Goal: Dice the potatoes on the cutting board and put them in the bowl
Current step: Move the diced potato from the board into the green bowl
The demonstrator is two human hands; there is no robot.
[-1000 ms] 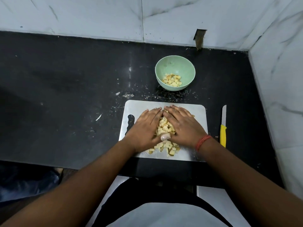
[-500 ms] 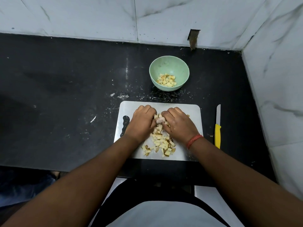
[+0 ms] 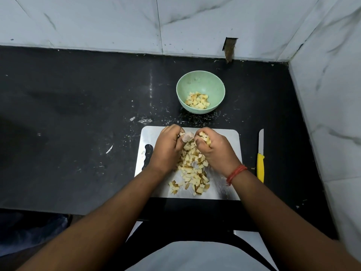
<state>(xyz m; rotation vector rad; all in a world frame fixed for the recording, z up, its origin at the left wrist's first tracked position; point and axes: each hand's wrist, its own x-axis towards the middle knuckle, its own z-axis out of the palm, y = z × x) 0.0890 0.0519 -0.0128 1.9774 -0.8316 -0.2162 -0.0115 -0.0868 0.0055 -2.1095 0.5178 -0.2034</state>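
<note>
Together, left hand [image 3: 168, 149] and right hand [image 3: 216, 151] cupped around potato cubes [image 3: 190, 153].

Home kitchen, black stone counter [image 3: 78, 133], marble-tiled walls [image 3: 97, 20], knife [image 3: 260, 155]

bowl [image 3: 200, 86]: showing pale green
knife [image 3: 260, 167]: showing a yellow handle
counter [image 3: 78, 114]: showing black, white-flecked
wall [image 3: 97, 22]: showing grey-veined white marble

Hands [image 3: 192, 148] apparently cupping potato dice [image 3: 192, 169]
</note>
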